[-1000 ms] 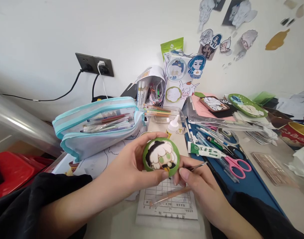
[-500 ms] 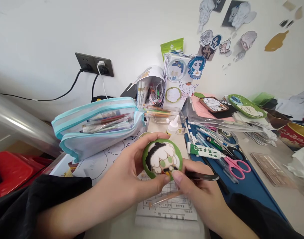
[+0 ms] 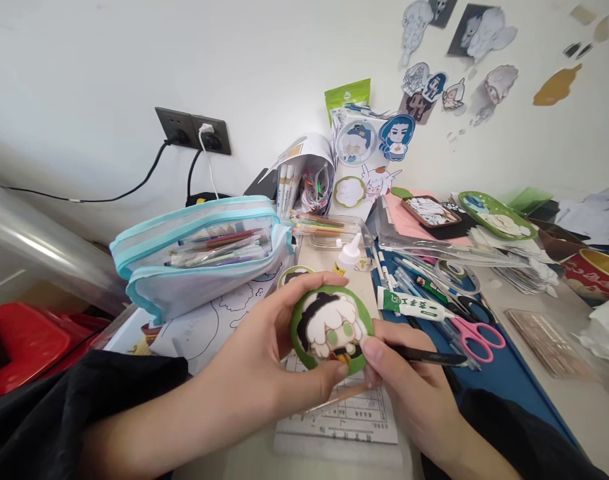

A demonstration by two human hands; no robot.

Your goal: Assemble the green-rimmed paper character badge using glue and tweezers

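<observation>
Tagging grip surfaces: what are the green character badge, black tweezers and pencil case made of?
Green character badge: likely matte clay or foam on a disc; figure sits in soft raised layers, no glare. Black tweezers: probably coated metal; thin, dull sheen. Pencil case: clear soft plastic with teal fabric trim; pens show through.

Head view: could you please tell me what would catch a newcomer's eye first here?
First comes the round green badge with a white-haired cartoon figure, held at centre by the left hand, while the right hand grips a slim dark tool at its lower edge. Next come the bulging turquoise-trimmed pencil case behind the hands to the left, and the pink-handled scissors on the blue mat to the right.
</observation>
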